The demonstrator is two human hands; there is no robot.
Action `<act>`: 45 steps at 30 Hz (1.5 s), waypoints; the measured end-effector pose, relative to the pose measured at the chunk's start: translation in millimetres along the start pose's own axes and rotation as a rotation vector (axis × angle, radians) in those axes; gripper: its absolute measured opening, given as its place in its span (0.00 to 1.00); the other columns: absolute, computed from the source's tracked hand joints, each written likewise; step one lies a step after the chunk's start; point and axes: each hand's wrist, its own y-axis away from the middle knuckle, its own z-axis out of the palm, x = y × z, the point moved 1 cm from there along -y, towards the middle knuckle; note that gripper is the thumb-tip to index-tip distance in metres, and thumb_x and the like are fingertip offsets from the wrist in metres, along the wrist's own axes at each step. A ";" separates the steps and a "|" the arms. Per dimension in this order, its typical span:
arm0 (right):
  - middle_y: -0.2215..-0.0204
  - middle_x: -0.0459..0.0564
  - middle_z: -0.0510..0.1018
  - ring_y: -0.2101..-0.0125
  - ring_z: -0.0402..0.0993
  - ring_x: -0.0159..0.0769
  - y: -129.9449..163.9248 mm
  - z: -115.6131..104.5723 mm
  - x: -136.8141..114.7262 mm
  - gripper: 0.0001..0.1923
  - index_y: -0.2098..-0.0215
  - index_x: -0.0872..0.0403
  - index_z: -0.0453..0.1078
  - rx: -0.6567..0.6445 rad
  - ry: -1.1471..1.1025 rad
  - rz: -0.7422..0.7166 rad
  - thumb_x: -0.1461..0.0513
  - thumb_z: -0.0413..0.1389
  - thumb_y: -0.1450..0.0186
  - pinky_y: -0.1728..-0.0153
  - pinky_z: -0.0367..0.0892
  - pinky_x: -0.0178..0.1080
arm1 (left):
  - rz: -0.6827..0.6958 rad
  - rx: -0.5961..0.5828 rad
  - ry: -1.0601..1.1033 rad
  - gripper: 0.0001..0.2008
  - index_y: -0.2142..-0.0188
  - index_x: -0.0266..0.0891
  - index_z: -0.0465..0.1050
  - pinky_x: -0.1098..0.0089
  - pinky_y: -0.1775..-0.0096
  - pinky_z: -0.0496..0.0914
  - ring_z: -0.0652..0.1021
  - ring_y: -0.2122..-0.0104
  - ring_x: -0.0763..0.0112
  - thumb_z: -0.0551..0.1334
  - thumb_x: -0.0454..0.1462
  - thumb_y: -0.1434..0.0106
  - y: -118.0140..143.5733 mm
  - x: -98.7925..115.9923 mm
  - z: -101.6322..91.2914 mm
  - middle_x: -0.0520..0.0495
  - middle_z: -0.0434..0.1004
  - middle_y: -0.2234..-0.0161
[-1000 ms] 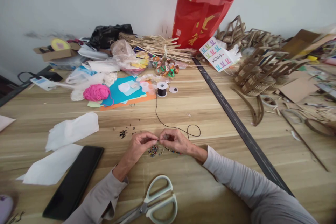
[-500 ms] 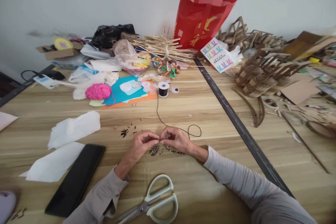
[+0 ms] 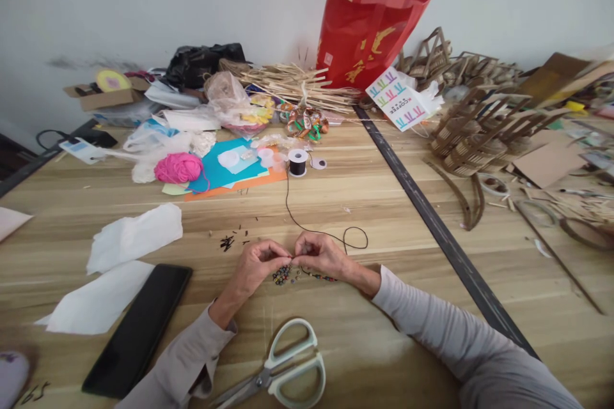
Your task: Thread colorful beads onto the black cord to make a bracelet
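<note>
pinching black cord (image 3: 307,226) between left hand (image 3: 258,264) and right hand (image 3: 320,255), beads (image 3: 282,275) just below

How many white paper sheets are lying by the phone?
2: one sheet up-left of the phone, another sheet touching its left edge. More may lie hidden in the far clutter.

Black cord (image 3: 307,227) looped on table (runs to spool); coloured beads (image 3: 282,275) clustered.
</note>
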 end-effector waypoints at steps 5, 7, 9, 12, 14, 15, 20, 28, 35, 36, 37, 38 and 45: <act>0.75 0.44 0.70 0.79 0.60 0.24 1.6 -1.1 -5.5 0.16 0.68 0.57 0.68 -0.058 -0.013 -0.055 0.53 0.63 0.45 0.79 0.56 0.28 | 0.030 -0.042 -0.038 0.04 0.78 0.36 0.76 0.72 0.70 0.68 0.74 0.74 0.70 0.67 0.36 0.52 0.4 1.7 0.0 0.48 0.77 0.76; 0.76 0.44 0.70 0.78 0.60 0.25 2.3 -0.8 -6.5 0.16 0.67 0.58 0.68 -0.085 -0.010 -0.051 0.53 0.61 0.43 0.78 0.58 0.28 | 0.048 -0.058 -0.057 0.05 0.78 0.36 0.76 0.72 0.70 0.67 0.73 0.74 0.70 0.66 0.37 0.51 0.5 2.0 0.3 0.48 0.76 0.76; 0.77 0.43 0.68 0.78 0.60 0.25 2.9 -0.7 -6.3 0.14 0.69 0.58 0.67 -0.100 0.006 -0.034 0.54 0.59 0.41 0.78 0.58 0.28 | 0.047 -0.060 -0.076 0.05 0.78 0.36 0.75 0.72 0.70 0.66 0.72 0.74 0.70 0.65 0.37 0.50 0.5 2.4 0.3 0.49 0.76 0.76; 0.78 0.43 0.67 0.79 0.59 0.24 3.7 -2.1 -6.3 0.10 0.70 0.58 0.67 -0.115 0.068 -0.038 0.58 0.58 0.41 0.78 0.57 0.28 | 0.035 -0.049 -0.102 0.06 0.77 0.36 0.74 0.72 0.69 0.65 0.71 0.74 0.70 0.65 0.37 0.49 0.2 3.4 -1.0 0.50 0.74 0.77; 0.74 0.45 0.67 0.76 0.61 0.25 4.0 -4.3 -8.3 0.07 0.71 0.58 0.66 -0.122 0.113 -0.101 0.61 0.57 0.42 0.76 0.58 0.29 | 0.040 -0.043 -0.105 0.06 0.77 0.36 0.73 0.72 0.68 0.65 0.71 0.73 0.70 0.64 0.38 0.48 0.1 4.3 -2.2 0.50 0.73 0.77; 0.72 0.46 0.68 0.74 0.62 0.27 4.1 -5.6 -9.9 0.06 0.72 0.58 0.66 -0.129 0.125 -0.144 0.62 0.57 0.42 0.74 0.59 0.29 | 0.046 -0.046 -0.104 0.07 0.77 0.36 0.73 0.71 0.67 0.65 0.71 0.73 0.70 0.64 0.38 0.48 0.0 4.7 -2.7 0.50 0.73 0.77; 0.74 0.46 0.68 0.73 0.62 0.28 5.5 -8.5 -13.7 0.14 0.78 0.57 0.61 -0.177 0.074 -0.128 0.58 0.54 0.39 0.73 0.59 0.31 | 0.074 -0.101 -0.090 0.07 0.77 0.36 0.72 0.71 0.66 0.65 0.70 0.72 0.69 0.63 0.38 0.46 0.3 8.6 -2.4 0.50 0.71 0.76; 0.77 0.43 0.69 0.78 0.62 0.25 2.0 -1.9 -5.9 0.12 0.67 0.58 0.67 -0.144 -0.010 -0.032 0.57 0.61 0.43 0.77 0.58 0.28 | 0.036 -0.104 -0.111 0.08 0.77 0.36 0.72 0.71 0.67 0.64 0.70 0.72 0.69 0.62 0.38 0.46 0.1 9.4 -2.9 0.50 0.71 0.75; 0.76 0.43 0.69 0.76 0.64 0.25 2.9 -9.8 -6.3 0.06 0.66 0.57 0.69 -0.229 0.220 -0.162 0.64 0.58 0.42 0.74 0.62 0.28 | 0.005 -0.081 -0.092 0.07 0.75 0.37 0.71 0.72 0.66 0.65 0.71 0.70 0.68 0.63 0.39 0.45 -0.8 0.6 -6.9 0.50 0.72 0.73; 0.76 0.43 0.69 0.76 0.64 0.25 3.5 -11.4 -7.3 0.05 0.66 0.57 0.69 -0.245 0.269 -0.180 0.65 0.58 0.42 0.74 0.62 0.28 | 0.003 -0.077 -0.096 0.07 0.75 0.37 0.71 0.72 0.66 0.65 0.71 0.70 0.68 0.63 0.39 0.45 -0.8 0.0 -7.3 0.50 0.72 0.73; 0.76 0.43 0.70 0.76 0.64 0.25 4.2 -12.8 -8.7 0.05 0.66 0.57 0.69 -0.264 0.322 -0.199 0.67 0.57 0.42 0.74 0.62 0.28 | 0.003 -0.073 -0.101 0.07 0.75 0.37 0.71 0.72 0.66 0.65 0.71 0.70 0.68 0.63 0.39 0.46 -0.9 -0.2 -7.5 0.50 0.72 0.74; 0.75 0.43 0.70 0.76 0.65 0.25 4.8 -14.0 -10.4 0.05 0.66 0.57 0.69 -0.283 0.381 -0.220 0.68 0.57 0.42 0.73 0.62 0.28 | 0.004 -0.070 -0.105 0.07 0.75 0.37 0.71 0.72 0.67 0.65 0.70 0.70 0.69 0.63 0.39 0.46 -0.9 -0.1 -7.5 0.50 0.71 0.74; 0.76 0.42 0.71 0.76 0.64 0.27 8.1 -23.4 -26.2 0.05 0.70 0.56 0.69 -0.369 0.689 -0.262 0.70 0.57 0.44 0.72 0.58 0.30 | 0.006 -0.071 -0.105 0.08 0.77 0.37 0.71 0.71 0.67 0.66 0.70 0.70 0.68 0.63 0.40 0.47 -0.8 5.5 -5.3 0.50 0.71 0.75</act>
